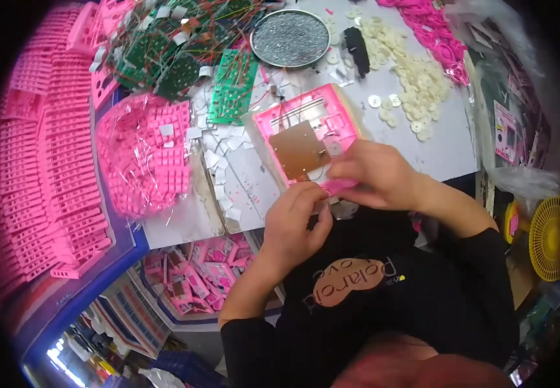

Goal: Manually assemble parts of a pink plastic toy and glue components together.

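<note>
A pink plastic casing point(342, 111) lies open in front of me, with metal strips inside. A brown circuit board point(296, 150) rests tilted over its near part, and thin wires show at its edges. My right hand point(377, 176) is closed at the casing's near right corner, pinching a small pink plastic piece point(339, 186). My left hand point(293, 223) is curled at the near edge, its fingertips close together beside that piece; what they grip is too small to make out. A white disc point(335, 149) sits in the casing near my right fingers.
Stacked pink casings point(66, 168) and a bag of pink keys point(144, 155) stand left. Green circuit boards point(233, 87) with wires, a round tray of small metal parts point(291, 39), cream discs point(415, 84) and pink parts point(428, 32) lie beyond. A yellow fan point(551, 239) is at right.
</note>
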`<state>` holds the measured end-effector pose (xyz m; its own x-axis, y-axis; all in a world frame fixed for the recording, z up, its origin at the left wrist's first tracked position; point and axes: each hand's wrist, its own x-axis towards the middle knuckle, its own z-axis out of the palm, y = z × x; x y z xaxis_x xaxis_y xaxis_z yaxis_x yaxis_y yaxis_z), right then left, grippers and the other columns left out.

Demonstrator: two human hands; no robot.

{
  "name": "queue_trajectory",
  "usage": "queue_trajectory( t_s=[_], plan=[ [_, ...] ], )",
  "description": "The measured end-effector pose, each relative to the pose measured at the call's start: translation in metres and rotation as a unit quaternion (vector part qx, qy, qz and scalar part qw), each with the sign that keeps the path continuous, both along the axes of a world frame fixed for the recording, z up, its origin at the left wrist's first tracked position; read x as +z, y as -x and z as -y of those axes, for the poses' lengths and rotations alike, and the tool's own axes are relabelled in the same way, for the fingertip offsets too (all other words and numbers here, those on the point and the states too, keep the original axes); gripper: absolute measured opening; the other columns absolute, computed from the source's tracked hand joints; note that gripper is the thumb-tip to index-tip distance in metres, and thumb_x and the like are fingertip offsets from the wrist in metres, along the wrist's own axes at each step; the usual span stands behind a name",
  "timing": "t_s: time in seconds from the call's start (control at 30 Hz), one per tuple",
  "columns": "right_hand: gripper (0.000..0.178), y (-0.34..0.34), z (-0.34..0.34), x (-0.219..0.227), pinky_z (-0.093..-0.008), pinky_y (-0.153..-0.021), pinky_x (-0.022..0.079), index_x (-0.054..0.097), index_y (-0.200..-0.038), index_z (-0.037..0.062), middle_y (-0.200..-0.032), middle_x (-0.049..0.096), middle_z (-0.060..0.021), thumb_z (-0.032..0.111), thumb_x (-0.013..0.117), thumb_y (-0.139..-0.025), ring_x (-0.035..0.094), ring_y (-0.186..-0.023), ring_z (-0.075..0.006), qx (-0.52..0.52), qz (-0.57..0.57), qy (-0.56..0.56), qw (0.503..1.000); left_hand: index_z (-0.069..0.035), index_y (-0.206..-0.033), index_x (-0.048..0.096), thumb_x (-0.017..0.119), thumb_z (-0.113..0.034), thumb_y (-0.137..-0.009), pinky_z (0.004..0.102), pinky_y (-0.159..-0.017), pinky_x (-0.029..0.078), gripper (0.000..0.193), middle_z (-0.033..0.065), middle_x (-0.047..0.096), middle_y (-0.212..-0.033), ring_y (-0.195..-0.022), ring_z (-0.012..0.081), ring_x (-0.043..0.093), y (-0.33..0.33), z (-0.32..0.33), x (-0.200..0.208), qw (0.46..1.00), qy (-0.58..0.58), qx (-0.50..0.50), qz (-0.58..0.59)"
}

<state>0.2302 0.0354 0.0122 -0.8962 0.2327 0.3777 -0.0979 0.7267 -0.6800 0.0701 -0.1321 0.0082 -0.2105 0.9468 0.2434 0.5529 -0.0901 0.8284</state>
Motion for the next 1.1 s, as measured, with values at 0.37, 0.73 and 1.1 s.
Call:
queue_trajectory(
  t_s=[0.37,0.73,1.1],
  plan=[
    [0.019,-0.019,-0.001,0.001,-0.0332,-0.066,0.054,0.073,-0.104,0.0058,-0.088,0.069,-0.0106,0.010,0.074,-0.086,0.067,-0.074,-0.0241,-0.099,0.071,0.196,0.973,-0.011,-0.113,0.070,0.077,-0.008,-0.077,0.0373,-0.080,0.047,0.037,0.0096,0.062,-0.120,-0.091,0.0228,0.064,0.015,0.005,0.005,0.978,0.032,-0.017,-0.207],
    [0.019,-0.010,-0.007,0.007,-0.0229,-0.065,0.050,0.074,-0.109,-0.0019,-0.087,0.074,-0.0055,0.009,0.068,-0.095,0.065,-0.074,-0.0070,-0.118,0.104,0.390,0.908,-0.015,-0.117,0.070,0.081,-0.024,-0.078,0.0462,-0.099,0.032,0.042,0.0062,0.067,-0.115,-0.104,0.0193,0.064,0.032,0.022,-0.016,0.943,0.030,-0.030,-0.331],
    [0.015,-0.011,0.005,0.017,-0.0296,-0.057,0.046,0.071,-0.088,0.0011,-0.070,0.065,-0.0072,0.016,0.072,-0.090,0.059,-0.059,-0.0135,-0.152,0.105,0.246,0.951,-0.012,-0.091,0.066,0.078,-0.012,-0.081,0.0381,-0.078,0.033,0.015,0.0003,0.067,-0.084,-0.075,0.0211,0.059,0.003,-0.039,-0.007,0.983,-0.048,-0.011,-0.176]
  ],
)
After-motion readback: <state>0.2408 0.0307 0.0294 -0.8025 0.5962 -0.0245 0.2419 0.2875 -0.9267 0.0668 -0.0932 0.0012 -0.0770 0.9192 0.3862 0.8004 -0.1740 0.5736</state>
